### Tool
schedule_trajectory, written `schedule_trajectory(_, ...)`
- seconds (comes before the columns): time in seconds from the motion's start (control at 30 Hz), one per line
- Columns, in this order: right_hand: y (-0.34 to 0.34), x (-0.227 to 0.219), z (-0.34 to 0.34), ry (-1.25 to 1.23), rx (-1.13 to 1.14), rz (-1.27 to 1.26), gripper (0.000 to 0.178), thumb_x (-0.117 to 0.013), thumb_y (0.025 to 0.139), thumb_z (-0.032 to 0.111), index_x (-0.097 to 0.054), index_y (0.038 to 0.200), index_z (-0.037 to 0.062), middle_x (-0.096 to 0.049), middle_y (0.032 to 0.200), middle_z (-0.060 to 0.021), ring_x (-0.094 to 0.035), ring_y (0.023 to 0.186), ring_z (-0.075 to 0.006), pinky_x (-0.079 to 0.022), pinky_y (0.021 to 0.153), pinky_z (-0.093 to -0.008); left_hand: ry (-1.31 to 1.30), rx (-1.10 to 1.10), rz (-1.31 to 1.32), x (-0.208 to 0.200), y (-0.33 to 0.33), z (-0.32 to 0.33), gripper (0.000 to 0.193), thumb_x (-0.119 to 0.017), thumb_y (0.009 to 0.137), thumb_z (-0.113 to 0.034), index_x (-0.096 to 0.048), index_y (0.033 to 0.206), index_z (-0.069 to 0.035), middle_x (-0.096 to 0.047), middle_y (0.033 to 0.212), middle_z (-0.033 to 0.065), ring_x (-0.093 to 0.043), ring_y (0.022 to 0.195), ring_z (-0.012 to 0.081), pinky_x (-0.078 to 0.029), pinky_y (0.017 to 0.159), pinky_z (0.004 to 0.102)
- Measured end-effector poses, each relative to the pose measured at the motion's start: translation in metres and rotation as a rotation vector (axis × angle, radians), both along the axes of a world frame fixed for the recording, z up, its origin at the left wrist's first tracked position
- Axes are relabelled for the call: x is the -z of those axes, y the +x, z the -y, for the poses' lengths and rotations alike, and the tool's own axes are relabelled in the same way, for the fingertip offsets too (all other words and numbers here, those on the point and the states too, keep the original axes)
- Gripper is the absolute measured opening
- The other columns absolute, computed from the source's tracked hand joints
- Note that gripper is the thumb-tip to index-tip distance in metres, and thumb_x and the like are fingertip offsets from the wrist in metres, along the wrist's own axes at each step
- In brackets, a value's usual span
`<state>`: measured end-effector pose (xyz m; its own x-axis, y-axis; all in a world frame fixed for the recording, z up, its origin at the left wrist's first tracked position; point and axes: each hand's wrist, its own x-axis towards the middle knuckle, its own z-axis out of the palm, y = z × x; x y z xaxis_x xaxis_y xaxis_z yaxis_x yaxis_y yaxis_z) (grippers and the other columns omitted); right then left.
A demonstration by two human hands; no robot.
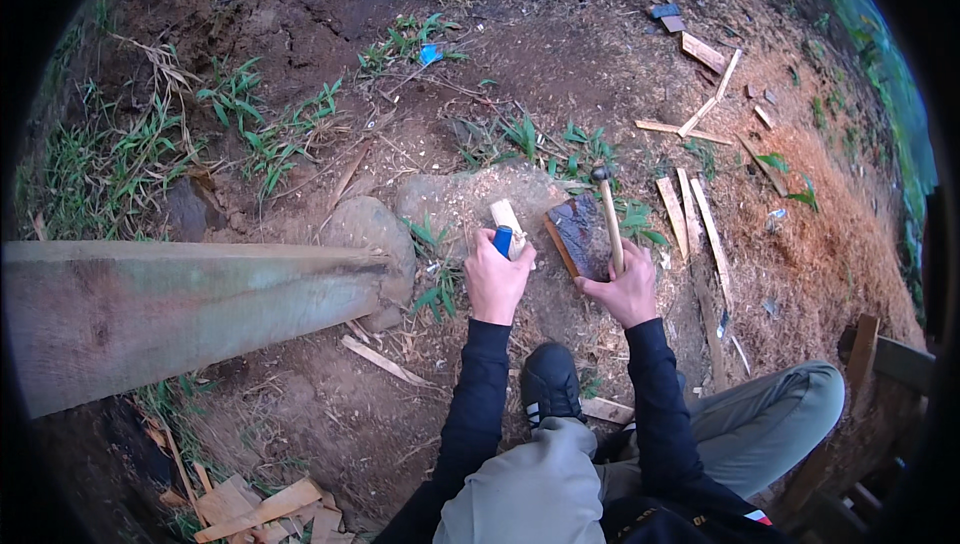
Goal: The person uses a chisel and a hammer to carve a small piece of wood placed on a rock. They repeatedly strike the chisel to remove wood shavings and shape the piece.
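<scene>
My left hand [495,279] is closed around a short blue object [503,240], perhaps a tool handle; its lower part is hidden in my fist. A pale piece of wood [506,215] sticks out beyond the same fingers, and I cannot tell whether they grip it or only touch it. My right hand [630,289] grips a hammer [611,224] by its light wooden handle, the dark head pointing away from me. Against that hand's thumb and fingers leans a dark-faced wooden block [578,234] with a brown sawn edge, tilted above the ground.
A thick squared timber [190,294] comes in from the left and ends by a stone [395,239]. Thin wood strips [705,234] and sawdust [830,254] lie to the right. Wood offcuts [265,509] are piled at lower left. My shoe [550,384] stands just below my hands.
</scene>
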<state>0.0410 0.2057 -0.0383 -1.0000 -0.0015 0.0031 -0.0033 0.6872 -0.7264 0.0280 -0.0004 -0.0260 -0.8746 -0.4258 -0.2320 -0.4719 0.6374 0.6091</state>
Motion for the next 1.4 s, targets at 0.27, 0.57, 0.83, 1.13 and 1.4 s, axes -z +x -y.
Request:
schedule_trajectory(0.27, 0.001, -0.002, 0.010, -0.002, -0.147, 0.063, 0.040, -0.083, 0.050, 0.019, -0.049, 0.058, 0.0015, -0.060, 0.124, -0.0185, -0.051, 0.099, -0.0360, -0.046, 0.088, -0.0433, -0.044, -0.060, -0.125, 0.003, 0.003, 0.027, 0.047, -0.078, 0.074, -0.029, -0.056, 0.103, 0.001, -0.068, 0.084, 0.0226, -0.068, 0.079, 0.0390, -0.053, 0.074, 0.0454)
schedule_trajectory(0.57, -0.038, -0.008, 0.038, -0.081, -0.482, -0.052, 0.029, -0.076, 0.051, 0.009, -0.052, 0.065, 0.0001, -0.056, 0.131, -0.0147, -0.049, 0.113, -0.0361, -0.045, 0.099, -0.0424, 0.046, -0.085, -0.355, -0.036, 0.024, 0.033, 0.041, -0.079, 0.072, -0.020, -0.058, 0.102, -0.002, -0.068, 0.084, 0.0176, -0.068, 0.075, 0.0320, -0.052, 0.070, 0.0416)
schedule_trajectory(0.83, -0.055, -0.010, 0.058, -0.161, -0.460, -0.138, 0.018, -0.073, 0.061, 0.006, -0.058, 0.069, 0.0005, -0.060, 0.117, -0.0140, -0.054, 0.109, -0.0337, -0.046, 0.093, -0.0423, -0.005, -0.056, -0.416, -0.004, 0.023, 0.010, 0.044, -0.082, 0.074, -0.027, -0.059, 0.104, -0.004, -0.068, 0.086, 0.0178, -0.068, 0.078, 0.0336, -0.052, 0.071, 0.0428)
schedule_trajectory(1.13, -0.010, 0.002, 0.082, -0.479, 0.101, 0.157, 0.013, -0.073, 0.076, 0.010, -0.068, 0.084, 0.0007, -0.052, 0.061, -0.0035, -0.056, 0.056, -0.0152, -0.047, 0.059, -0.0317, 0.233, -0.115, -0.333, -0.014, 0.033, 0.021, 0.033, -0.068, 0.088, -0.034, -0.059, 0.091, -0.002, -0.061, 0.067, 0.0062, -0.059, 0.056, 0.0148, -0.047, 0.051, 0.0299)
schedule_trajectory(1.4, 0.006, 0.004, 0.082, -0.550, 0.153, 0.211, 0.024, -0.080, 0.075, 0.015, -0.064, 0.081, -0.0017, -0.053, 0.066, -0.0036, -0.052, 0.057, -0.0135, -0.046, 0.058, -0.0310, 1.005, -0.153, -0.892, -0.106, 0.001, 0.030, 0.022, -0.046, 0.095, -0.021, -0.040, 0.078, -0.010, -0.039, 0.058, 0.0005, -0.037, 0.047, 0.0102, -0.032, 0.043, 0.0255)
